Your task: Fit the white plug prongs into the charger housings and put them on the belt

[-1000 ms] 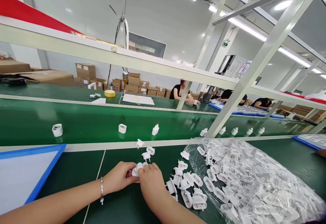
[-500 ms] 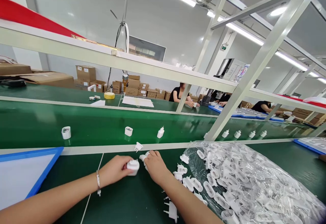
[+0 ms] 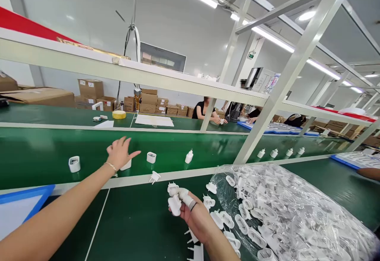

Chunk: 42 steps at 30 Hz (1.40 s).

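My left hand (image 3: 119, 153) is stretched out over the green conveyor belt (image 3: 44, 154), fingers spread, just above a white charger body (image 3: 126, 165) that stands on the belt. My right hand (image 3: 192, 213) is closed around white plug parts (image 3: 175, 197) and holds them above the green bench. More white charger bodies (image 3: 74, 163) stand in a row along the belt. Loose plug parts (image 3: 225, 219) lie beside a clear plastic bag (image 3: 285, 209) full of the same pieces.
A blue-edged white tray (image 3: 20, 209) lies at the lower left. A slanted white frame post (image 3: 285, 75) rises from the belt edge. Other people (image 3: 204, 108) work at the far bench, with cardboard boxes (image 3: 90, 89) behind.
My left hand carried the assembled white charger from the bench to the belt and opened above it. My right hand picked up plug parts and lifted them off the bench.
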Motion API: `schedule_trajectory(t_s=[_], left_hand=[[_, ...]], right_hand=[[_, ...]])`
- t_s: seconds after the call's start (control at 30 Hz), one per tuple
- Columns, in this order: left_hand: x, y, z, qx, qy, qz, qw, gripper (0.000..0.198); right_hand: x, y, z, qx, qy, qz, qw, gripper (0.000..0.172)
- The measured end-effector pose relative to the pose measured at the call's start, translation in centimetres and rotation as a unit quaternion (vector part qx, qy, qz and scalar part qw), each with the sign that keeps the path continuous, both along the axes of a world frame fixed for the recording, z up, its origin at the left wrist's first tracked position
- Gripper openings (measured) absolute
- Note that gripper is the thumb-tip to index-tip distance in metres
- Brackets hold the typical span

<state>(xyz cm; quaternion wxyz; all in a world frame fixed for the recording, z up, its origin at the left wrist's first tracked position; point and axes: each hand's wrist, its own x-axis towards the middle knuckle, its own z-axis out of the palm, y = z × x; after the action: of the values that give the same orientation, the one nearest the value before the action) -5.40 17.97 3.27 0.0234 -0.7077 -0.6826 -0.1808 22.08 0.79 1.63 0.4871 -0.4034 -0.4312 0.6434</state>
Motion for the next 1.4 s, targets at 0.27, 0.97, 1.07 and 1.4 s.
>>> schedule_trajectory(t_s=[0.27, 0.97, 1.07, 1.4], left_hand=[[9.6, 1.7, -1.6, 0.005, 0.059, -0.159, 0.985, 0.031], [6.3, -16.5, -3.0, -0.215, -0.184, -0.277, 0.918, 0.026], [6.4, -16.2, -3.4, -0.214, -0.196, -0.263, 0.92, 0.026], [6.5, -16.5, -3.2, -0.202, -0.208, -0.24, 0.927, 0.025]], right_hand=[[-0.4, -1.1, 0.6, -0.085, 0.076, -0.014, 0.993, 0.062], [-1.9, -0.4, -2.1, 0.113, -0.194, -0.05, 0.973, 0.042], [-1.4, -0.3, -1.6, 0.128, -0.258, 0.013, 0.958, 0.035], [-3.3, -0.3, 3.1, 0.219, -0.721, 0.17, 0.635, 0.023]])
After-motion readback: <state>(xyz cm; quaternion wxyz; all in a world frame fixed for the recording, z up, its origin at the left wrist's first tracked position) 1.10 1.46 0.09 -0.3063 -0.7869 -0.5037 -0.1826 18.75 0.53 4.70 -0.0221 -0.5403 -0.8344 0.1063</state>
